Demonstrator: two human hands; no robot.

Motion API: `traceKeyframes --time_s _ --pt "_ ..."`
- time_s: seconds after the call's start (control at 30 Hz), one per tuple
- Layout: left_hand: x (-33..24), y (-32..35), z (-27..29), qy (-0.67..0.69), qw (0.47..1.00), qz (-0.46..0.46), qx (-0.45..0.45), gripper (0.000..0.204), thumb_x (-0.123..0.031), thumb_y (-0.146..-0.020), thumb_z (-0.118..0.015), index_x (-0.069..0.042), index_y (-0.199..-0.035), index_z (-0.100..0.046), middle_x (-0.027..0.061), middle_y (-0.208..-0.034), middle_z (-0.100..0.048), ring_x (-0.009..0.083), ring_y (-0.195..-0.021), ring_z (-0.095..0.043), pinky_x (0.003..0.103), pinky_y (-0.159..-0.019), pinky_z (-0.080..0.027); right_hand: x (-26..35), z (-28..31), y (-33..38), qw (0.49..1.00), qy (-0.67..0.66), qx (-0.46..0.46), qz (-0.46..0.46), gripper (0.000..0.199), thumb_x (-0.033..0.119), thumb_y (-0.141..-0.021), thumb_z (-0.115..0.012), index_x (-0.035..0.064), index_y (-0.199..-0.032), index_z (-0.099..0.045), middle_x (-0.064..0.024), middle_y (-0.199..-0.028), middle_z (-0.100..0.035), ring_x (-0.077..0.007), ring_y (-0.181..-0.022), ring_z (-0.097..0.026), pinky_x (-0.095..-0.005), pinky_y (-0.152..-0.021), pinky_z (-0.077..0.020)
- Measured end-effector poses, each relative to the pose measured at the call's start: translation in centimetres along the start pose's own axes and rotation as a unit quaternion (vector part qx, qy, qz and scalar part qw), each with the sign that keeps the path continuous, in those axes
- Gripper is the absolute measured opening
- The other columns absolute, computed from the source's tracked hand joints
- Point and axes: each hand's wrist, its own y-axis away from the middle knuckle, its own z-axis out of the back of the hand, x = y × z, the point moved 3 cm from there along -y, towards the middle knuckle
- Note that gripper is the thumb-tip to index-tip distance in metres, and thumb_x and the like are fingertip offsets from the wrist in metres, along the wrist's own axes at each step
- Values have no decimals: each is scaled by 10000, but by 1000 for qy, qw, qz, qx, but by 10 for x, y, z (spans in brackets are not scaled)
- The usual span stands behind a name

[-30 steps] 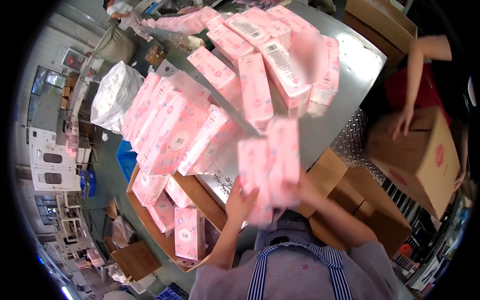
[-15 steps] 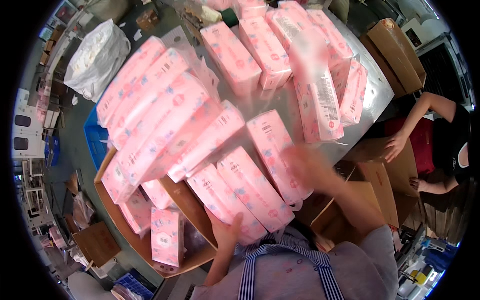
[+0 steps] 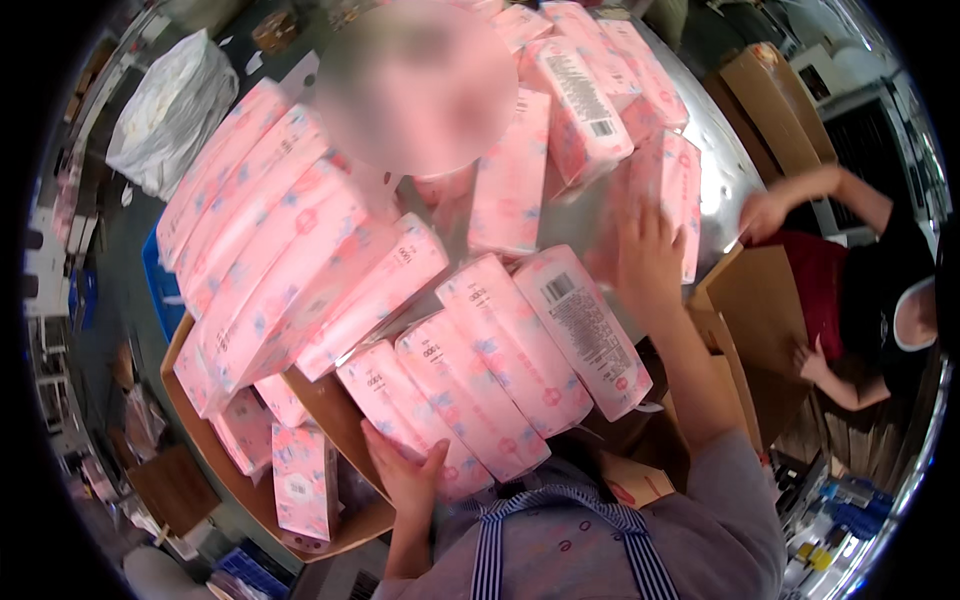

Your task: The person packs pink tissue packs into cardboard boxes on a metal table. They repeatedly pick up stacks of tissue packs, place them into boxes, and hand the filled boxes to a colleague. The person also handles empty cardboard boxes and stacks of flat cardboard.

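Several pink floral plastic-wrapped packs (image 3: 515, 345), apparently tissue packs, lie side by side in a row in front of my body. My left hand (image 3: 405, 475) presses against the left pack (image 3: 405, 410) of that row, thumb and fingers apart. At the row's right end a pack (image 3: 585, 325) shows its barcode side. My right hand (image 3: 648, 250) reaches past it, fingers stretched out at a standing pack (image 3: 682, 185) on the right; whether it touches is unclear.
More pink packs (image 3: 285, 215) are stacked at left above an open cardboard box (image 3: 340, 415) holding packs. Others lie across the metal table (image 3: 715, 200); a blurred patch hides some. A co-worker's hands (image 3: 765, 215) are at open cartons (image 3: 765, 300) on the right. A white sack (image 3: 175, 115) stands far left.
A barcode-side-up pack now lies at the row's right end, and my right hand has moved up and right, off the row. The co-worker's upper hand has risen.
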Motion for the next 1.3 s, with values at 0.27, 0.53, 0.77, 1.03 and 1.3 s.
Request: traceKeyframes --time_s 0.27,0.53,0.77,1.03,1.3 --pt "23 -2 -5 175 980 91 -15 881 -257 -786 -736 45 -1424 -210 207 -1372 -411 312 -1237 -439 395 -1015 -368 -116 -47 30 969 -99 170 -148 1025 375 -752 -696 27 -1465 -46 -297 -1392 -286 -490 -1220 -385 -486 -1010 -370" --pt "51 -36 -18 391 868 202 230 684 -236 -846 -654 -14 -1393 -308 138 -1345 -455 292 -1205 -479 426 -1033 -376 -115 -91 70 715 -542 430 -107 896 392 -777 -708 -18 -1421 -240 -168 -1357 -438 -217 -1256 -414 -344 -1040 -342" --pt "93 -64 -24 429 802 261 324 745 -582 -881 -459 -37 -1380 -367 143 -1347 -481 301 -1222 -481 447 -1027 -389 -108 -91 80 582 -674 423 -165 828 421 -805 -678 19 -1416 -288 -106 -1308 -487 -198 -1204 -451 -336 -995 -394" --pt "27 -54 35 372 883 165 235 670 -540 -915 -434 -57 -1375 -387 116 -1350 -470 254 -1220 -480 410 -1021 -404 -133 6 133 680 -658 316 -68 874 564 -815 -597 34 -1436 -286 -142 -1368 -434 -217 -1237 -429 -359 -1026 -363" --pt "-216 48 46 259 889 -116 359 594 -484 -927 -447 -57 -1340 -437 112 -1275 -537 211 -1136 -543 366 -962 -456 -278 129 420 649 -626 285 -325 715 568 -890 -506 4 -1327 -462 -121 -1255 -543 -148 -1101 -536 -305 -952 -438"
